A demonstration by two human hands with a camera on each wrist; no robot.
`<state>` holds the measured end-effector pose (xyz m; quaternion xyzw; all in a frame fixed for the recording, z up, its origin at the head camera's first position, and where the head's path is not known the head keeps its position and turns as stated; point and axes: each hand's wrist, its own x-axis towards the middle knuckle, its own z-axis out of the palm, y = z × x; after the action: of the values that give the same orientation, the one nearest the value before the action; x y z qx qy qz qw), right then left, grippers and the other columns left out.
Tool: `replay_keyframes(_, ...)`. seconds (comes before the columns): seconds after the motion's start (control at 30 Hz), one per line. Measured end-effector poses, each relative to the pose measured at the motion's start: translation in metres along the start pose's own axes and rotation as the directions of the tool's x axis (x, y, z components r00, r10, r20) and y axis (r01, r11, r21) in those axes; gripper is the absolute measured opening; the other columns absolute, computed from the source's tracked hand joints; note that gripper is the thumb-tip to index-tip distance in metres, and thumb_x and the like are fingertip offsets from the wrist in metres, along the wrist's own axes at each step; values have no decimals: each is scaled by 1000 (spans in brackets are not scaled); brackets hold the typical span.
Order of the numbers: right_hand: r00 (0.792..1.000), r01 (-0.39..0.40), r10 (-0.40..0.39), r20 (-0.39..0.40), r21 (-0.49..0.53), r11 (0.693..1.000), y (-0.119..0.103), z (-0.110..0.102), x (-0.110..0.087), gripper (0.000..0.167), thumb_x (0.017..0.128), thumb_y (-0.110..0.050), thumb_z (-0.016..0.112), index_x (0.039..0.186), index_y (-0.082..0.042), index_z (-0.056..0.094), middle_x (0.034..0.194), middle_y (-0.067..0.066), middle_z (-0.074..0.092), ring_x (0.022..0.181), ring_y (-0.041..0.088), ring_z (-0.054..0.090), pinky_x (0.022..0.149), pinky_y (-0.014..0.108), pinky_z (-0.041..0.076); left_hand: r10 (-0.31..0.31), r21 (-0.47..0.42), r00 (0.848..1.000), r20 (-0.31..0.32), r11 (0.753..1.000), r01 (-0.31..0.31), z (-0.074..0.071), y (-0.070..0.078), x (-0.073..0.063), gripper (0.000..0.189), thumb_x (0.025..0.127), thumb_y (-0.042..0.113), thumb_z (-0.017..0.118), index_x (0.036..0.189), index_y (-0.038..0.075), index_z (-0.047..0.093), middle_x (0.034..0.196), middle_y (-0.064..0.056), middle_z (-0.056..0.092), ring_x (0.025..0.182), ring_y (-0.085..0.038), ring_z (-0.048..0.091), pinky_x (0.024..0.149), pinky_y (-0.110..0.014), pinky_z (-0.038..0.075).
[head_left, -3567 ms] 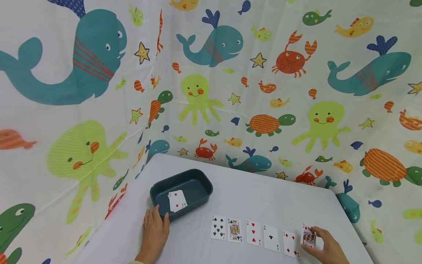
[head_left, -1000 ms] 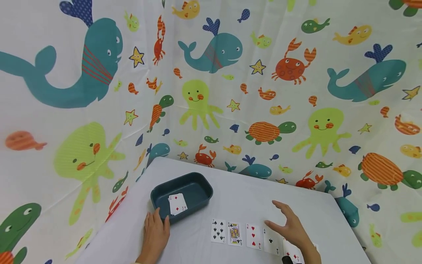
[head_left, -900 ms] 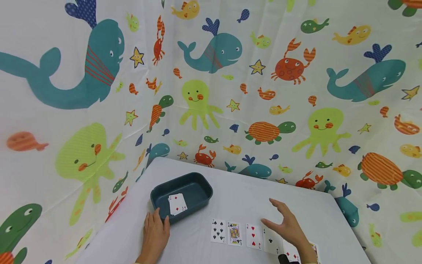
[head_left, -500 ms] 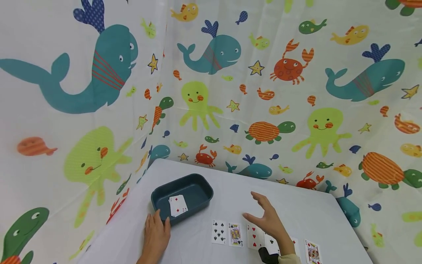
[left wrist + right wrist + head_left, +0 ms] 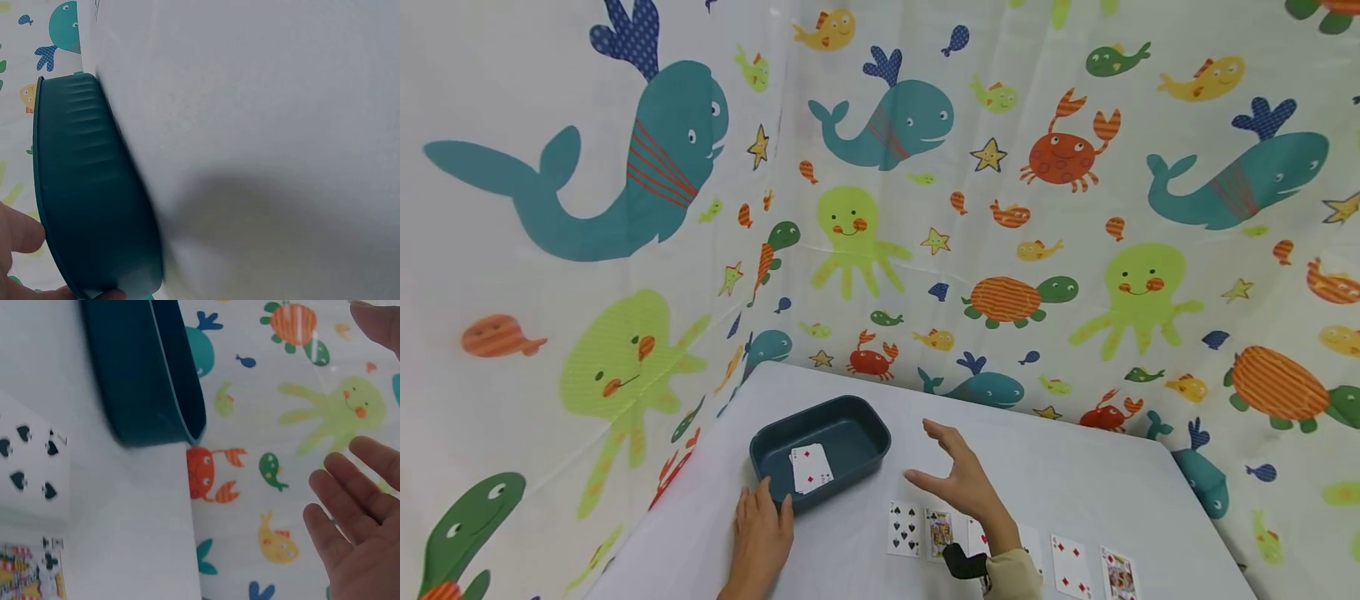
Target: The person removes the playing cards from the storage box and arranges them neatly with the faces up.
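My left hand (image 5: 760, 533) rests at the near left corner of a dark teal tray (image 5: 859, 446), fingertips at its rim. The left wrist view shows the thumb (image 5: 25, 232) and a fingertip against the tray's outer side. Inside the tray lies a small stack of playing cards (image 5: 811, 468), a diamond card on top. My right hand (image 5: 966, 483) is in the air right of the tray, thumb and fingers spread, holding nothing. Below it runs a row of face-up cards, starting with the seven of spades (image 5: 904, 529) and king of clubs (image 5: 937, 527). My forearm covers part of the middle cards.
At the row's right end lie the four of diamonds (image 5: 1070, 567) and a red face card (image 5: 1118, 573). A white cloth (image 5: 1075, 475) covers the table. A curtain with sea animals (image 5: 895, 250) closes off the back and left.
My right hand has let go of the face card at the row's right end and travelled left, fingers spread, towards the tray. My left hand has stayed at the tray's rim.
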<state>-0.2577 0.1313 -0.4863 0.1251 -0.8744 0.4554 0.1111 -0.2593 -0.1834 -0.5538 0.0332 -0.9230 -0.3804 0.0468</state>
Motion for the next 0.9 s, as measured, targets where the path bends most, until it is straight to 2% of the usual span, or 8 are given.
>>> replay_keyframes(0.4,995,-3,1,96,19,1000,-13,48,33,85,83,-49,83,153,-18,46,152,6,49,140,28,48,114,54,40,5,-13,1000,0,1000,-5,-1,1,-1,58,104,18,54,144,-19,34,148,-44,34,144,-63,18,116,-72,17)
replay_keyframes(0.53,989,-16,9,149,40,999,-17,64,44,87,83,-50,82,154,-18,44,152,8,49,140,28,48,115,54,39,-2,2,1000,-12,1000,2,-1,1,-2,58,103,17,56,143,-19,35,146,-43,37,143,-63,20,115,-72,19)
replay_keyframes(0.7,979,-11,-1,206,57,998,-22,82,55,91,83,-50,82,157,-15,41,153,10,48,140,33,47,113,59,40,8,14,999,-39,1000,-7,1,0,-4,56,103,16,57,142,-19,37,144,-43,39,142,-63,23,114,-72,22)
replay_keyframes(0.9,967,9,-16,252,26,1000,-26,100,67,91,83,-50,82,156,-14,41,155,5,47,140,29,48,110,57,44,-11,16,999,-40,1000,11,2,2,-5,57,103,17,58,142,-19,37,145,-43,39,142,-62,24,114,-72,23)
